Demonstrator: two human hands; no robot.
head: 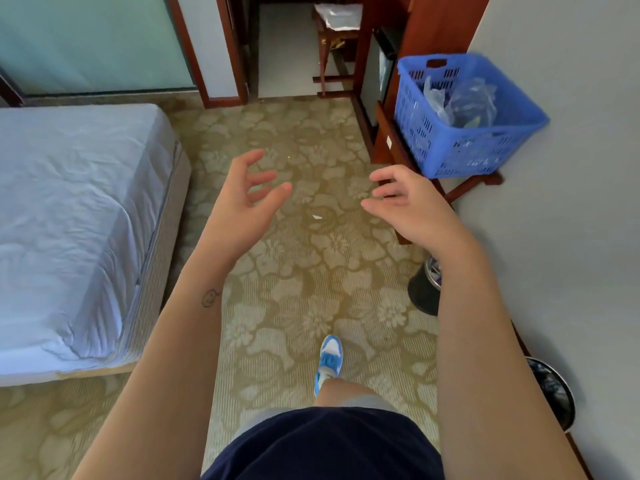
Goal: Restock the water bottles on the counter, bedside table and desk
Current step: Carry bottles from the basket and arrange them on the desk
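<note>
Nearest, 1 blue shoe (330,356) is planted on the patterned carpet (294,289), well short of the blue basket (485,147) and to its left. Ahead of the shoe both arms reach out. The left hand (247,199) has its fingers spread and loosely bent, holding nothing. The right hand (412,206), the closer of the 2 to the basket, is also empty, with relaxed fingers and the palm turned inward. A small paper scrap (317,217) lies on the carpet between the hands, left of the basket.

The basket sits on a wooden stand (391,143) against the wall. Inside it is crumpled clear plastic; these look like the water bottles (464,102), though blur leaves it unsure whether they are bottles or only wrapping. None is in hand yet.

If full, each bottle should be fairly heavy for its size, with thin walls that dent under a squeeze and a smooth skin that may slip. The best hold is probably around the middle of the body or at the stiffer neck under the cap. Loose wrap would have to be moved aside first.

Far to the basket's left lies the bed (69,220).
</note>
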